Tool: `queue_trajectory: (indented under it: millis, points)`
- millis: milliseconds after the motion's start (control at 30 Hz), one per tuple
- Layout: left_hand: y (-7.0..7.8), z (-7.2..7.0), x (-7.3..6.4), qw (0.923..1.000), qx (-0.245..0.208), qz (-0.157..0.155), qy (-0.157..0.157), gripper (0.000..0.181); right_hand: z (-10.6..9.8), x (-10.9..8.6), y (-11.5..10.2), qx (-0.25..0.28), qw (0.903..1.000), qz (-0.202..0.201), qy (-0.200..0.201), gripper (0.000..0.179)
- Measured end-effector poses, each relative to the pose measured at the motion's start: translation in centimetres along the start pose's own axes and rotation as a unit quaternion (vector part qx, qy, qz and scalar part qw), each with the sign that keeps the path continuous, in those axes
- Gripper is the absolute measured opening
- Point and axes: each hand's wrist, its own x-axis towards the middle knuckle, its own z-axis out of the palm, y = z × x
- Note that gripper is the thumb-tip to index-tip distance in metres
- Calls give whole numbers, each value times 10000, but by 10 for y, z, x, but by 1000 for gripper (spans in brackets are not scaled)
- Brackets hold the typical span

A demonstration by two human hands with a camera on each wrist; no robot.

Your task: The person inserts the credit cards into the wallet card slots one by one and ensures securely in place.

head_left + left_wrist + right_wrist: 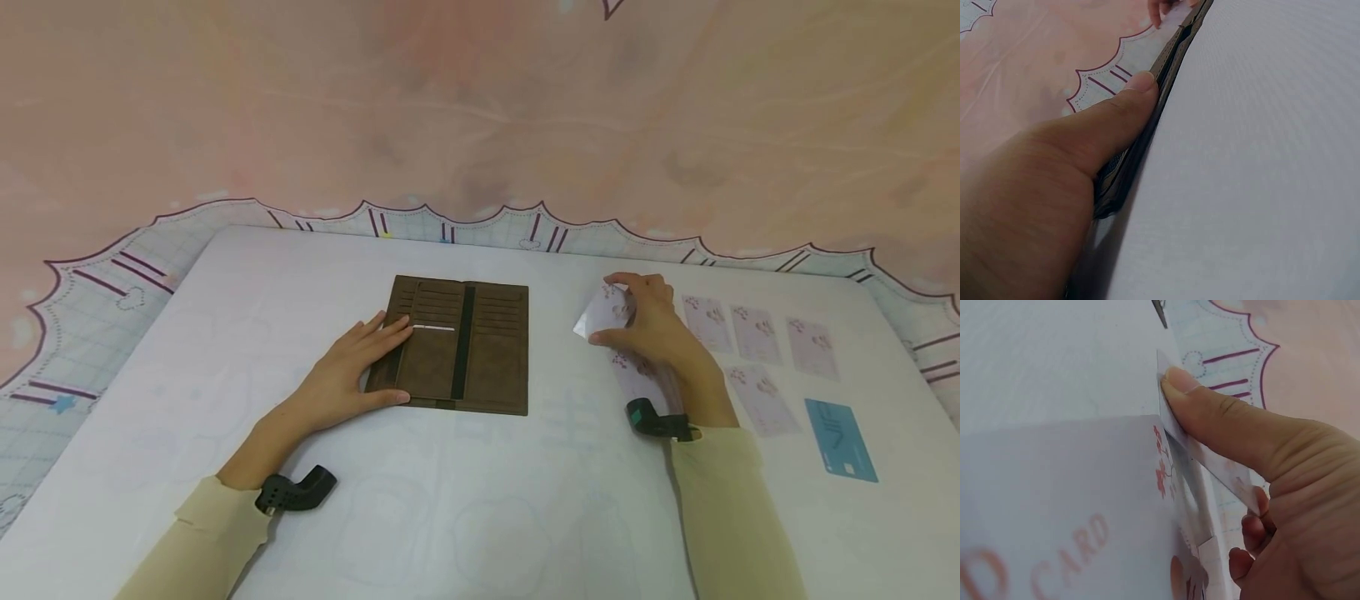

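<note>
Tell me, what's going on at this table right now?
A person's left grip, a bare hand, rests on the left side of an open brown wallet. The right grip, also a bare hand, pinches a pale flowered card, held at a tilt. More flowered cards lie on the right of the white table, with a blue card nearer the person.

The brown wallet (498, 367) lay open on the table (480, 475), card slots (501, 310) facing up, a thin white edge (433, 327) showing in one. The pale, reddish-flowered card (598, 315) was tilted, apart from the wallet, to its right.
</note>
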Motion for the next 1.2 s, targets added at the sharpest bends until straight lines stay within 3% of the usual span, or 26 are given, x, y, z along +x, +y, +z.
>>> queue_trajectory:
  millis: [167,300,467,567,700,933,1067,1200]
  points:
    - [0,0,1,10000,-25,13,29,84,1,0,-2,329,9993,-158,26,87]
    - [0,1,1,10000,4,-7,29,85,2,1,-3,286,9994,-204,65,85]
    - [-1,2,2,10000,50,-52,-39,85,1,0,-2,354,9993,-89,108,76]
    - [-1,1,2,10000,50,-67,-51,85,-1,0,-2,595,9979,-243,120,72]
    - [0,0,1,9999,35,-97,-64,85,-5,-3,-8,1239,9896,-709,181,67]
    - [2,-1,0,9997,-22,-202,-113,85,-6,1,-17,2020,9757,-661,536,64]
    - [3,-2,0,9997,-52,-222,-102,85,-1,9,-32,2448,9646,-792,573,66]
    - [4,-3,-1,9998,-49,-173,-71,85,7,17,-49,2617,9599,-825,582,66]
